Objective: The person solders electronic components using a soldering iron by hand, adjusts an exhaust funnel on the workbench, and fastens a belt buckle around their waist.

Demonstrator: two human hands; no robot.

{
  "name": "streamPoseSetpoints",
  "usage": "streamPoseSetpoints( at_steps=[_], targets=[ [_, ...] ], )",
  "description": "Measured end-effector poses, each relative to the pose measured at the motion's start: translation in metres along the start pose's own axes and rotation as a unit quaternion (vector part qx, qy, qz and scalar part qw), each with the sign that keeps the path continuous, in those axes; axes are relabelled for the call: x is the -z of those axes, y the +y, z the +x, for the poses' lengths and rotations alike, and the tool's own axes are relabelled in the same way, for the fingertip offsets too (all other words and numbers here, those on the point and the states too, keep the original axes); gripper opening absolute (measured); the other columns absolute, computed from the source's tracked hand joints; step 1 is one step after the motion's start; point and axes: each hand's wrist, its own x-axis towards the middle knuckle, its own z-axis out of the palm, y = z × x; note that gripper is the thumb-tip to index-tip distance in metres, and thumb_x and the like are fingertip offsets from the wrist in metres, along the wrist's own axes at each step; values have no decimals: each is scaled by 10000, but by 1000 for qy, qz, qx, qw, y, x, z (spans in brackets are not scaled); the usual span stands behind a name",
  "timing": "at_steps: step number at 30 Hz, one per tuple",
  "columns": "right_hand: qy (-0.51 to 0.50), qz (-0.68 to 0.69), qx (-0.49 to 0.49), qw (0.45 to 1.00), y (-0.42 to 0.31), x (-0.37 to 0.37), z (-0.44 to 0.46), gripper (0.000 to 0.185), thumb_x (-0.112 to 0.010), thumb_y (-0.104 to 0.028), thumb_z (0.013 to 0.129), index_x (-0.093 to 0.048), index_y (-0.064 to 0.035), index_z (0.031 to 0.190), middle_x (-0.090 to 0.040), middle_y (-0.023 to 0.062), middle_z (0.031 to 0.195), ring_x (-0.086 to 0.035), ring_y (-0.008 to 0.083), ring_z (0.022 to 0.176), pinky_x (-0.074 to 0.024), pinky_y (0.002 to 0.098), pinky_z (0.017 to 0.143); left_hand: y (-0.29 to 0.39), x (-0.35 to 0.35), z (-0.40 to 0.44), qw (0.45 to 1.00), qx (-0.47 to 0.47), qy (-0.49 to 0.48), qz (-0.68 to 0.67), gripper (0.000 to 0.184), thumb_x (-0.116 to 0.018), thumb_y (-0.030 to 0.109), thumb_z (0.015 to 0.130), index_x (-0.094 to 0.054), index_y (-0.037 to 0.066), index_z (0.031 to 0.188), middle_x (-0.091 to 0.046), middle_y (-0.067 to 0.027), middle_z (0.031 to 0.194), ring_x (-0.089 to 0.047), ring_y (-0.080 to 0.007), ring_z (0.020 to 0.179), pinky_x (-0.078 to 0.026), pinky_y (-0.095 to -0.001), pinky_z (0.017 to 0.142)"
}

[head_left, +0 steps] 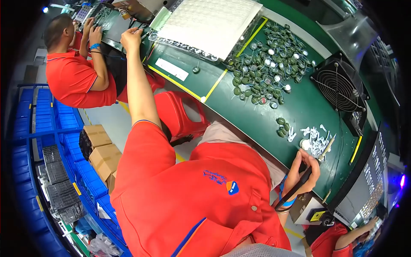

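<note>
My right hand [303,172] is closed round what looks like a soldering iron [307,173] with a black handle, its tip pointing up over a pile of small white plastic pieces [317,141]. A round whitish piece [305,144] lies just beyond my fingertips. Several dark green rounded parts [282,127] sit beside the white pieces. My left arm is stretched far out, and my left hand [131,40] is closed with fingers pinched near the table's far end, left of the tray; what it holds, if anything, I cannot make out.
A large heap of green parts with wires [267,64] covers the green table [205,77]. White padded sheets [209,23] lie on a clear tray. A black fan [338,83] stands right. A co-worker [77,77] sits left by a red stool [177,115]; blue bins [81,150] hold boxes.
</note>
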Motion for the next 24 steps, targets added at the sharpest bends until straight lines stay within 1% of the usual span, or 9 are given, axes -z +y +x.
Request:
streamPoseSetpoints(
  at_steps=[3, 9, 11, 13, 15, 17, 18, 20, 24],
  targets=[
    [-5, -4, 6, 1000, -1, 1, 1, 355, -666, 106, 825, -505, -9, 1119, -677, 174, 920, -667, 207, 817, -535, 309, 772, -1, -3, 1, 1000, -8, -4, 3, 365, -788, 280, 713, -742, 69, 1007, -729, -139, 880, -709, -269, 819, -532, -358, 812],
    [-9, -2, 14, 1000, 0, 1, 1, 358, -663, 108, 827, -502, -10, 1124, -680, 177, 923, -672, 210, 821, -537, 306, 771, 16, 20, -13, 996, -68, 62, -5, 295, -740, 259, 778, -735, 50, 986, -723, -145, 866, -704, -265, 798, -530, -360, 771],
    [-9, -2, 14, 1000, 2, 1, 1, 358, -665, 108, 826, -502, -10, 1122, -680, 178, 922, -673, 210, 822, -539, 305, 769, 35, 40, -31, 993, -88, 75, -18, 279, -725, 256, 796, -733, 43, 977, -722, -147, 861, -703, -262, 790, -529, -358, 760],
    [-13, -2, 17, 1000, 2, 2, 0, 358, -668, 107, 824, -503, -8, 1120, -680, 179, 921, -675, 211, 823, -541, 304, 765, 71, 72, -68, 987, -130, 91, -33, 248, -682, 248, 840, -725, 22, 933, -712, -157, 817, -692, -240, 723, -521, -338, 692],
    [-12, -2, 15, 1000, 2, 1, 0, 359, -671, 107, 821, -504, -7, 1118, -682, 178, 918, -676, 210, 821, -542, 303, 762, 106, 98, -107, 993, -106, 38, -35, 260, -676, 262, 851, -720, 17, 926, -695, -152, 760, -671, -218, 659, -508, -321, 633],
    [-10, -2, 17, 1000, 2, 1, 1, 361, -678, 107, 815, -506, -5, 1113, -684, 175, 912, -679, 209, 818, -544, 301, 756, 136, 118, -147, 990, -122, -41, -59, 271, -691, 261, 844, -718, 2, 917, -673, -137, 697, -647, -205, 605, -495, -319, 595],
    [-10, -5, 14, 1000, 2, 1, 2, 361, -678, 107, 815, -506, -5, 1113, -684, 175, 912, -679, 209, 818, -544, 301, 756, 146, 126, -162, 990, -124, -45, -60, 271, -691, 261, 844, -718, 2, 917, -673, -137, 697, -647, -205, 605, -495, -319, 595],
    [-12, -8, 21, 1000, 0, 0, 3, 362, -685, 108, 808, -510, -4, 1105, -686, 170, 905, -682, 209, 813, -546, 298, 751, 160, 135, -185, 963, -116, -239, -41, 303, -729, 265, 818, -702, -19, 922, -659, -122, 692, -630, -207, 612, -489, -322, 604],
    [-14, -7, 20, 1000, -2, 2, 5, 360, -690, 110, 803, -515, -5, 1096, -689, 165, 899, -685, 210, 814, -547, 295, 748, 170, 123, -207, 933, -164, -321, 10, 305, -762, 232, 789, -673, -27, 925, -651, -118, 714, -616, -215, 631, -480, -328, 609]
  ],
)
